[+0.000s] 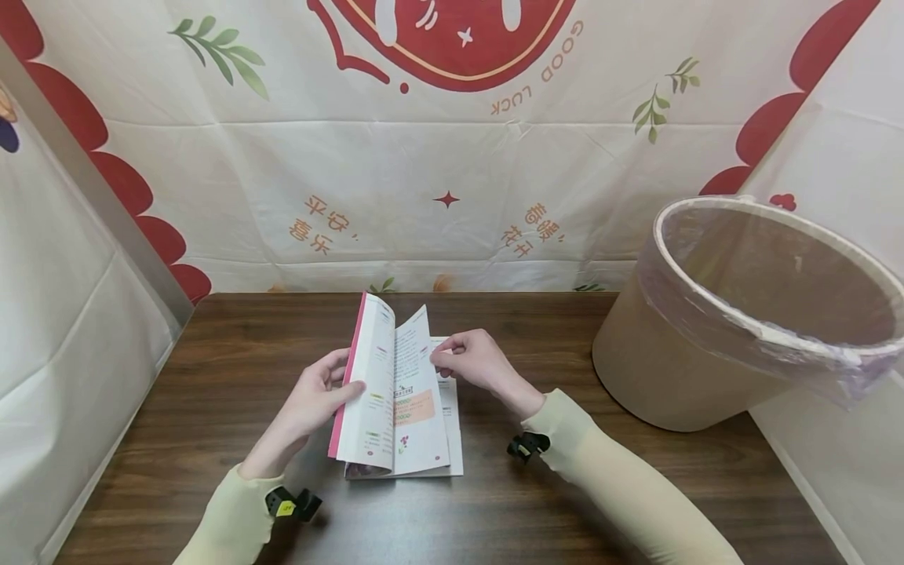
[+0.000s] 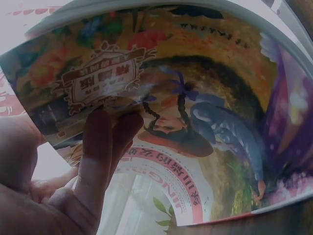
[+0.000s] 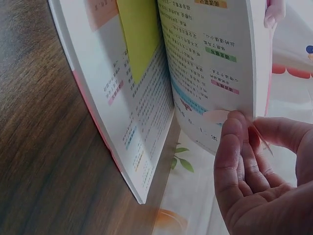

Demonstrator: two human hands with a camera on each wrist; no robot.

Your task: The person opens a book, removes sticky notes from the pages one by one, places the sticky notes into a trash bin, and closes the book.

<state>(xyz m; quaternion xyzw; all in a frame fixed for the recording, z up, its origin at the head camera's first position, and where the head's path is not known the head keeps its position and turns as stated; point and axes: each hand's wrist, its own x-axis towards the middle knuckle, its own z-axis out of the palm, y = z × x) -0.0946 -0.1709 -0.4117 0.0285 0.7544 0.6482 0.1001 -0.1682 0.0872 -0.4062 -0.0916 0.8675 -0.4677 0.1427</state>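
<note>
An open paperback book (image 1: 417,416) with printed pages stands partly raised on the table. My left hand (image 1: 321,396) grips its cover and a bundle of leaves at the left side, thumb on the inner page. From the left wrist view, the illustrated cover (image 2: 234,107) curves over the fingers. My right hand (image 1: 476,359) pinches the edge of a page (image 3: 210,98) between thumb and fingers near the book's upper right. A yellow-green slip of paper (image 3: 142,39) lies between the leaves in the right wrist view; the head view does not show it.
A large beige bin (image 1: 657,369) lined with a clear plastic bag stands at the right. The dark wooden table (image 1: 233,353) meets a printed cloth (image 1: 424,173) at its back edge. Black wrist cameras (image 1: 528,446) sit on both sleeves.
</note>
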